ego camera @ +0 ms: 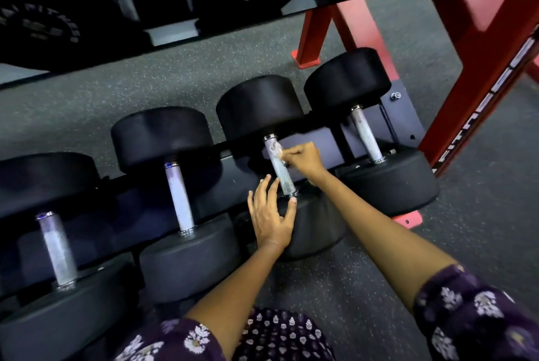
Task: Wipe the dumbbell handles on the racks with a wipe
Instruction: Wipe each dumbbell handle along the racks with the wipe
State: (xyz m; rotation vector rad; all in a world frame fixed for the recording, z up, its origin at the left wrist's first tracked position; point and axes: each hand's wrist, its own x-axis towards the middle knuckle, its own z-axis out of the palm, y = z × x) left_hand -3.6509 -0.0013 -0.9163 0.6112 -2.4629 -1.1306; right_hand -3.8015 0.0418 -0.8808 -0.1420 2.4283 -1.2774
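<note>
Four dumbbells lie in a row on the low rack [405, 124]. The left hand [269, 214] rests with relaxed fingers on the near weight of the third dumbbell [315, 223]. Just right, the right hand [304, 158] pinches a white wipe [275, 149] against the upper end of that dumbbell's handle [280, 169].

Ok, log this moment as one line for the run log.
step: wiping third dumbbell handle | right hand: pinches wipe against handle's far end | left hand: open, resting on near weight head
</note>
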